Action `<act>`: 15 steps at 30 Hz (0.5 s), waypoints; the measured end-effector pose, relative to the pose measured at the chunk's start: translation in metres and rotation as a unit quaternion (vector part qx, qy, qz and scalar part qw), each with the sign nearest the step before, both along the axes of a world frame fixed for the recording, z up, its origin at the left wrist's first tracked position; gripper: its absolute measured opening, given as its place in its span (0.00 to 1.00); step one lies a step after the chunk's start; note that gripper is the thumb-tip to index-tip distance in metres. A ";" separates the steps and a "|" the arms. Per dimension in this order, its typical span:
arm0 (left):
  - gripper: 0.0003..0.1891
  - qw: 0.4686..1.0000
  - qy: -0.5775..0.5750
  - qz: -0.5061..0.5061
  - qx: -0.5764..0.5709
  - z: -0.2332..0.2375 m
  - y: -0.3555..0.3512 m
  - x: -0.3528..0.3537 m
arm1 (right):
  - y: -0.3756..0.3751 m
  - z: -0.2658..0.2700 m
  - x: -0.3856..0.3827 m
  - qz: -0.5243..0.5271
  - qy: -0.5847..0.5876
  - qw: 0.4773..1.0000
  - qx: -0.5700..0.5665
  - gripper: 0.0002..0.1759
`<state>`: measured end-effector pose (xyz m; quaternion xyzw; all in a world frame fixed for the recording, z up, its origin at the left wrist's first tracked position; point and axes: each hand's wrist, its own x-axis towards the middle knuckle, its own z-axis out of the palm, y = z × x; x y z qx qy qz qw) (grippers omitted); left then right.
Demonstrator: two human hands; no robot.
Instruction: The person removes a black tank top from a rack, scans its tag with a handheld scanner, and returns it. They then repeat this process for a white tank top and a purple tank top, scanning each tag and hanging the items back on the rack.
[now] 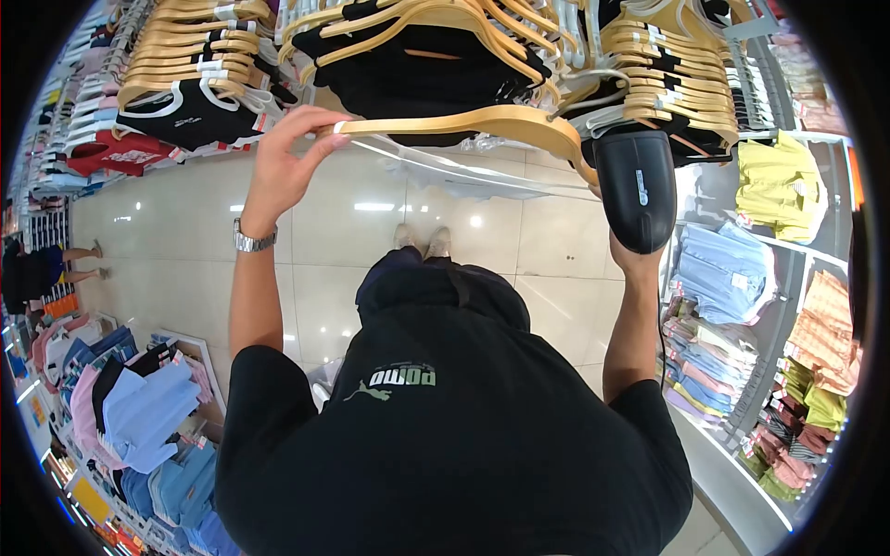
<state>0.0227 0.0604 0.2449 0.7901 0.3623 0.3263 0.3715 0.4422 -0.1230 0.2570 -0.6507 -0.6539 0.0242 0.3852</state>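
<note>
My left hand (295,153) pinches the left end of a light wooden clothes hanger (445,122), where a white strap loops over it. A thin white garment (473,181) hangs below the hanger, seen almost edge-on from above. At the hanger's right end is my right hand (638,259), mostly covered by a black rounded device (638,190) with a pale logo and a cable along the forearm. Its fingers are hidden, so whether they grip the hanger or the device does not show. A metal watch (254,235) sits on my left wrist.
Black tops on wooden hangers (417,69) crowd the rack ahead, with more hangers (677,79) to its right. Shelves of folded clothes (723,273) stand at right. A stack of blue and pink garments (148,408) lies at left. Another person (37,273) is at far left.
</note>
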 end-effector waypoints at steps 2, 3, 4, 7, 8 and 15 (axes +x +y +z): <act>0.13 0.996 -0.048 0.012 -0.078 -0.012 0.006 -0.008 | 0.013 -0.002 -0.001 -0.009 0.033 0.999 -0.003 0.15; 0.13 0.991 -0.072 0.017 -0.115 -0.014 0.010 -0.011 | 0.019 -0.012 0.001 -0.007 0.063 0.998 0.003 0.15; 0.13 0.990 -0.060 0.022 -0.124 -0.011 0.013 -0.012 | 0.026 -0.016 0.001 0.001 0.087 0.996 -0.003 0.15; 0.12 0.994 -0.035 0.027 -0.100 0.002 0.015 -0.009 | 0.049 -0.006 -0.014 0.004 0.107 0.994 -0.031 0.18; 0.11 0.995 -0.035 0.016 -0.094 0.002 0.019 -0.008 | 0.056 -0.007 -0.016 0.004 0.131 0.990 -0.044 0.19; 0.13 0.995 -0.076 0.053 -0.048 -0.016 0.044 -0.017 | 0.103 0.012 -0.030 0.024 0.106 0.988 -0.111 0.17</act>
